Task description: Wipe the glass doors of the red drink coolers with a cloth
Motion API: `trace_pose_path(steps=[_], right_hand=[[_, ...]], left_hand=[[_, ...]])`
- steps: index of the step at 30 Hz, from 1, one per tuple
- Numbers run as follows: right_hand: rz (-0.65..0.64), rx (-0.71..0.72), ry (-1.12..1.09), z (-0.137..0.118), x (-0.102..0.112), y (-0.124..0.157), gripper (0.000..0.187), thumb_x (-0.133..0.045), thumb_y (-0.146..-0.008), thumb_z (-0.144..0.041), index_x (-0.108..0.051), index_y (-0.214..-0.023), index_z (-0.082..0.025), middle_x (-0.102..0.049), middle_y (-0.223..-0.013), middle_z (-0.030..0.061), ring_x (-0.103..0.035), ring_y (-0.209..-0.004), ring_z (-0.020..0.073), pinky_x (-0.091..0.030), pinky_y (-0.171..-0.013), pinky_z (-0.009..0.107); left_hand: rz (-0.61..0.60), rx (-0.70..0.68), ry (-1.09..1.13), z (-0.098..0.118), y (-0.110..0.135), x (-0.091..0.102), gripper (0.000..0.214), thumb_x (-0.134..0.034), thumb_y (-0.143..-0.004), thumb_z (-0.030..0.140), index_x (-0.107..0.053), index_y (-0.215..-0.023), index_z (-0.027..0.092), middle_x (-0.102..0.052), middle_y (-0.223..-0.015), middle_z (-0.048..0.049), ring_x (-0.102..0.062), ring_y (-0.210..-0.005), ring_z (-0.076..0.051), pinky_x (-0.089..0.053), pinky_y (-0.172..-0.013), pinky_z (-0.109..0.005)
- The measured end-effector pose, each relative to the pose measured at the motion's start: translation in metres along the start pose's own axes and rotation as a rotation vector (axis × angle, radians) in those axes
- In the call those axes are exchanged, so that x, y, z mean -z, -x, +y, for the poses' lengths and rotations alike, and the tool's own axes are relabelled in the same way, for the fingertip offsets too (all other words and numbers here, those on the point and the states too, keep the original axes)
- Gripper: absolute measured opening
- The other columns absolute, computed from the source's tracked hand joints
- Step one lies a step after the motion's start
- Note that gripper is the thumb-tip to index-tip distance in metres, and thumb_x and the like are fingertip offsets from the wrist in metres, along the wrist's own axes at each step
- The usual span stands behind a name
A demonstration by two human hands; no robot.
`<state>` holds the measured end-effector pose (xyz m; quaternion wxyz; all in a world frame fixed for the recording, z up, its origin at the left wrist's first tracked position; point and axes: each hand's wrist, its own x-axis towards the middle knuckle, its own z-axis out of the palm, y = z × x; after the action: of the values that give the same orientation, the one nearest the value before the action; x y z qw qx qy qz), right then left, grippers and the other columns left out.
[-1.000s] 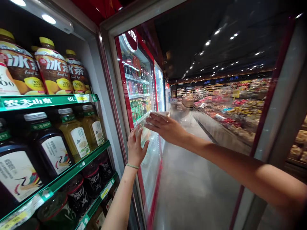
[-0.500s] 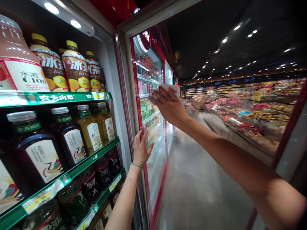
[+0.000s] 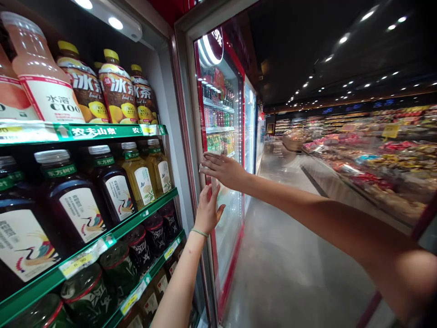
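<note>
My right hand (image 3: 223, 171) lies nearly flat on the inner side of the open glass cooler door (image 3: 227, 255). Under its fingers is a white cloth (image 3: 205, 169), pressed to the pane beside the door's left frame; most of the cloth is hidden. Just below, my left hand (image 3: 207, 212) is raised against the same door near the frame. Its fingers are slightly bent, the thumb stands apart, and I see nothing held in it. A thin green band (image 3: 199, 232) circles the left wrist.
On the left, cooler shelves with green edge strips (image 3: 136, 223) hold iced tea bottles (image 3: 118, 91), dark tea bottles (image 3: 80, 200) and a pink drink bottle (image 3: 43, 77). Through the glass show a red-framed cooler (image 3: 221, 114), a grey floor (image 3: 273, 273) and heaped packaged goods (image 3: 385, 159).
My right hand has moved left and down across the glass with the cloth, to just above my left hand. My left hand keeps its place on the door. The view has shifted slightly.
</note>
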<state>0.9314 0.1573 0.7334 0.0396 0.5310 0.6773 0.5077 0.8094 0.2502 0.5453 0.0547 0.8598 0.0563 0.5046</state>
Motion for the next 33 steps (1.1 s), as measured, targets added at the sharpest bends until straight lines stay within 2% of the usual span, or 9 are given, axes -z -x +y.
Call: trace_pose_path(steps=[5, 10, 14, 16, 18, 22, 27, 31, 33], right_hand=[[0.107, -0.166, 0.042, -0.011, -0.010, 0.001, 0.055, -0.051, -0.097, -0.009, -0.049, -0.151, -0.020, -0.048, -0.161, 0.0096, -0.038, -0.154, 0.0272, -0.037, -0.126, 0.053], [0.053, 0.006, 0.046, -0.021, -0.018, 0.007, 0.046, -0.053, -0.097, -0.013, -0.058, -0.142, -0.023, -0.056, -0.154, 0.0037, -0.047, -0.148, 0.0240, -0.041, -0.124, 0.048], [0.065, -0.129, 0.034, -0.039, -0.022, 0.018, 0.049, -0.054, -0.097, -0.013, -0.055, -0.146, -0.021, -0.051, -0.159, 0.0071, -0.042, -0.151, 0.0259, -0.039, -0.125, 0.048], [0.047, -0.109, -0.035, -0.048, -0.023, 0.025, 0.046, -0.057, -0.096, -0.013, -0.059, -0.142, -0.020, -0.054, -0.157, 0.0077, -0.044, -0.150, 0.0250, -0.041, -0.124, 0.047], [0.046, -0.096, -0.093, -0.055, -0.020, 0.034, 0.045, -0.056, -0.096, -0.010, -0.061, -0.140, -0.018, -0.056, -0.155, 0.0086, -0.046, -0.149, 0.0245, -0.042, -0.123, 0.046], [0.139, -0.330, -0.078, -0.059, -0.011, 0.051, 0.057, -0.048, -0.097, -0.005, -0.049, -0.152, -0.019, -0.046, -0.162, 0.0115, -0.038, -0.153, 0.0282, -0.037, -0.124, 0.054], [0.116, -0.246, -0.088, -0.071, -0.003, 0.083, 0.063, -0.049, -0.098, -0.006, -0.041, -0.158, -0.024, -0.052, -0.158, 0.0080, -0.046, -0.149, 0.0244, -0.039, -0.122, 0.048], [0.137, -0.443, 0.034, -0.074, 0.008, 0.111, 0.063, -0.046, -0.101, -0.006, -0.038, -0.160, -0.026, -0.045, -0.163, 0.0041, -0.041, -0.152, 0.0255, -0.028, -0.127, 0.048], [0.124, -0.436, 0.058, -0.075, 0.013, 0.123, 0.062, -0.046, -0.102, -0.008, -0.038, -0.160, -0.026, -0.046, -0.162, 0.0027, -0.043, -0.151, 0.0248, -0.027, -0.128, 0.046]], left_hand=[[-0.020, 0.003, -0.013, -0.005, 0.012, -0.003, 0.072, -0.060, -0.096, 0.021, -0.030, -0.160, 0.033, -0.036, -0.158, -0.0157, -0.033, -0.153, -0.032, -0.047, -0.115, -0.055], [-0.012, 0.056, 0.028, -0.008, 0.023, -0.005, 0.068, -0.056, -0.096, 0.018, -0.033, -0.158, 0.031, -0.039, -0.156, -0.0163, -0.040, -0.149, -0.031, -0.052, -0.111, -0.053], [0.032, 0.080, 0.066, -0.008, 0.025, -0.001, 0.058, -0.051, -0.100, 0.023, -0.037, -0.156, 0.024, -0.047, -0.151, -0.0172, -0.046, -0.145, -0.028, -0.048, -0.116, -0.050], [0.057, 0.095, 0.090, -0.008, 0.025, 0.002, 0.055, -0.050, -0.102, 0.026, -0.038, -0.156, 0.021, -0.049, -0.149, -0.0179, -0.047, -0.145, -0.027, -0.047, -0.117, -0.049], [0.066, 0.113, 0.107, -0.008, 0.024, 0.004, 0.053, -0.048, -0.103, 0.028, -0.039, -0.155, 0.020, -0.049, -0.149, -0.0180, -0.048, -0.144, -0.027, -0.046, -0.117, -0.048], [0.131, 0.158, 0.132, -0.005, 0.021, 0.008, 0.046, -0.044, -0.105, 0.029, -0.046, -0.150, 0.020, -0.055, -0.142, -0.0160, -0.054, -0.137, -0.025, -0.047, -0.116, -0.048], [0.207, 0.164, 0.192, 0.004, 0.017, 0.009, 0.046, -0.046, -0.103, 0.022, -0.048, -0.149, 0.023, -0.056, -0.139, -0.0135, -0.056, -0.134, -0.022, -0.049, -0.115, -0.045], [0.219, 0.111, 0.189, 0.016, 0.011, 0.008, 0.050, -0.050, -0.100, 0.016, -0.048, -0.149, 0.025, -0.056, -0.140, -0.0127, -0.053, -0.136, -0.023, -0.047, -0.116, -0.046], [0.255, 0.092, 0.194, 0.025, 0.007, 0.005, 0.050, -0.051, -0.100, 0.015, -0.048, -0.149, 0.026, -0.055, -0.141, -0.0132, -0.053, -0.136, -0.024, -0.047, -0.116, -0.047]])
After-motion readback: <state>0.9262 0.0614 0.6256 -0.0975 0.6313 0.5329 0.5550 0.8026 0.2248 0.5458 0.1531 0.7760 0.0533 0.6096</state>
